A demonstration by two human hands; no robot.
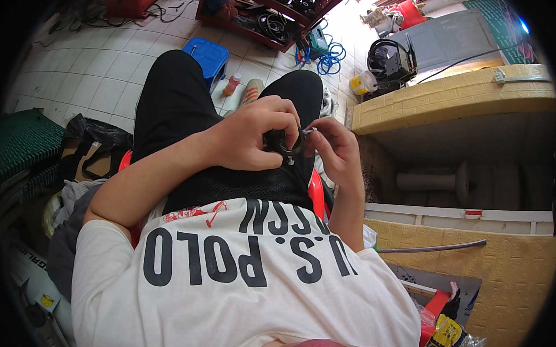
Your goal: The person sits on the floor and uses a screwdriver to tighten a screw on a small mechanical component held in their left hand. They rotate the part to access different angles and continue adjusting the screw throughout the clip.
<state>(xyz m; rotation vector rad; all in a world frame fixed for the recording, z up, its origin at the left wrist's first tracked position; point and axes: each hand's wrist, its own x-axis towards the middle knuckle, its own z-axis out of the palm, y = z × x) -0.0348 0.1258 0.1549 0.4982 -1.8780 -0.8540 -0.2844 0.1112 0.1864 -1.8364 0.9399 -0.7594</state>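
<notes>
My left hand (255, 135), curled, grips a black ring (288, 153); my right hand (339, 150) pinches a small metal piece (310, 130).

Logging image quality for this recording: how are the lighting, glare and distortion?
Head view: the tiled floor looks washed out toward the upper right; a bluish glare spot shows near the right rim; the yellow ledge bends and the corners go black; the dark ring nearly merges with the black trousers.
</notes>
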